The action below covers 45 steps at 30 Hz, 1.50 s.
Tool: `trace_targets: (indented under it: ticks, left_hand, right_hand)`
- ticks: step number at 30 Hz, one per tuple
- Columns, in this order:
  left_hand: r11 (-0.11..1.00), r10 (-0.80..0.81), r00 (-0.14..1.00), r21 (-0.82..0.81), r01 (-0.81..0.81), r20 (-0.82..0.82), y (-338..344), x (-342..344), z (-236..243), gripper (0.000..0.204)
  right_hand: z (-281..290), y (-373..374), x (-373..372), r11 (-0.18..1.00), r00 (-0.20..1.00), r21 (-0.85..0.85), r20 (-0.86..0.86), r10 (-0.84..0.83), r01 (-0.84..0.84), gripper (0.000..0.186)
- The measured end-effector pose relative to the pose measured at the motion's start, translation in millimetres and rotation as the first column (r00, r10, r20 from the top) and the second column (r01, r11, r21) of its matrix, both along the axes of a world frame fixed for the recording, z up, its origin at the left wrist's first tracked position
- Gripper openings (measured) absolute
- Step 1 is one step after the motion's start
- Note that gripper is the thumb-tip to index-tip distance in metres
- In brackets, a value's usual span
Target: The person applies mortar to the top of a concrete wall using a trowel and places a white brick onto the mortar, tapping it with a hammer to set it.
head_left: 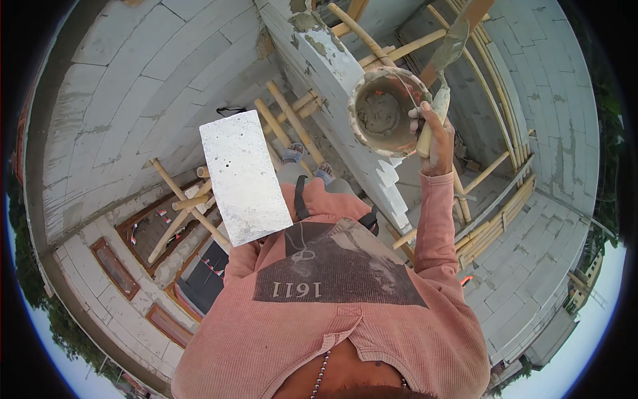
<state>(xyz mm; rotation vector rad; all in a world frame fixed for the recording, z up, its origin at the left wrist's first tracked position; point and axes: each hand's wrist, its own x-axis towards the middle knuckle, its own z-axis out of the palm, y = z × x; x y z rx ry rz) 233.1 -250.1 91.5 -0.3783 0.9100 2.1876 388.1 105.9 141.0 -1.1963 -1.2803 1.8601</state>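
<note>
The pale block [244,176] lay left of centre in the frame, its broad, pitted face turned up and its long sides slanting down to the right. It looked stiff and chalky, probably fairly weighty, more dusty than slippery, with corners that might chip; broad support underneath, or a grip across the long sides, would suit it best. The left sleeve [240,265] ran in behind its lower edge; that hand was hidden, perhaps underneath, so I could not tell how its fingers stood. Right of centre, toward the top, hung a bucket [404,120] with grey mortar [377,114] inside. Beside its rim the right hand [436,143], forearm upright and arm stretched forward, had its fingers curled around the handle of a trowel [442,100], blade toward the upper right.
</note>
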Motion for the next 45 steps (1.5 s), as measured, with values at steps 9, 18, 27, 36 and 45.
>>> trace_targets:
  ticks: [9,18,27,36,45]
  left_hand:
    - [0.994,-0.105,0.994,0.005,0.105,-0.013,0,-41,13,0.064]
    - [0.965,-0.26,0.966,0.04,0.26,-0.012,25,-65,17,0.063]
    - [0.863,-0.504,0.863,0.01,0.505,-0.043,121,-115,-32,0.062]
    - [0.491,-0.869,0.495,-0.109,0.864,0.011,227,-190,-106,0.061]
    - [0.301,-0.949,0.314,-0.191,0.934,0.039,349,-217,-191,0.06]
  right_hand:
    - [-16,1,5,0.99,0.991,-0.04,0.026,-0.134,0.135,0.037]
    - [4,-32,4,0.727,0.788,0.672,0.367,-0.494,0.143,0.042]
    - [42,-152,-82,0.987,0.987,0.047,-0.041,0.154,-0.152,0.058]
    - [8,-132,-133,0.975,0.976,0.22,0.218,-0.018,-0.031,0.053]
    - [-106,-77,-182,0.852,0.855,0.482,0.337,-0.394,0.202,0.039]
